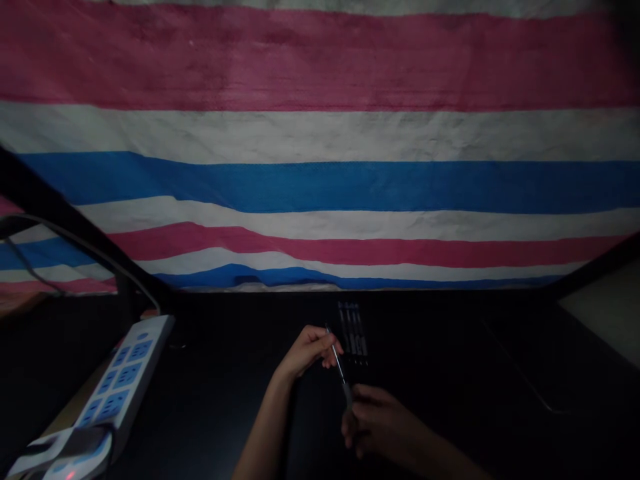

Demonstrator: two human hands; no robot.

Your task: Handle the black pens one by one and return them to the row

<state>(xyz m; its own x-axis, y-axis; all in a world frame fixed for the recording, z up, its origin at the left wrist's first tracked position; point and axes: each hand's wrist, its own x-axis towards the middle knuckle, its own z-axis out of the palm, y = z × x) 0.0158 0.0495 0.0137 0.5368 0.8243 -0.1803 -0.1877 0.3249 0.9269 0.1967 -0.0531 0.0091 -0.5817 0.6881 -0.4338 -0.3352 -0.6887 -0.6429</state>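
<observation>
A slim pen point(339, 363) with a clear barrel and a dark grip slants between my two hands above the black table. The fingers of my left hand point(311, 348) pinch its upper end. At the lower end, the fingers of my right hand point(373, 417) close around the dark grip part; the very tip is hidden in shadow. Just beyond my hands, several similar pens point(353, 330) lie side by side on the table in a neat row, pointing away from me.
A white power strip point(125, 373) with blue sockets lies at the left, with a plug and cables at its near end. Behind the black table point(215, 380) hangs a red, white and blue striped sheet point(350, 187). A thin dark flat panel point(565, 360) lies at the right.
</observation>
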